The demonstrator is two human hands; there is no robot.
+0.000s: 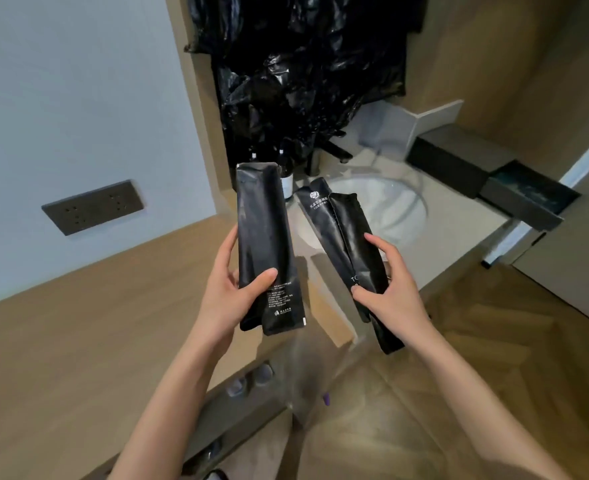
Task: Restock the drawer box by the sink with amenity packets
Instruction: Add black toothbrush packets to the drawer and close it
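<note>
A black plastic bag (307, 74) fills the top centre of the frame, draped above the desk (459, 237). Below it, centre right, lies the round sink (390, 206). At the right edge the black drawer box (459, 164) sits on the desk, its drawer (528, 199) pulled out. Centre frame, the left hand (230, 292) has its fingers (263, 277) clenched around one black packet (265, 244), held upright. Just beside it, the right hand (390, 292) grips two overlapping packets (348, 244), tilted left over the sink's near rim.
</note>
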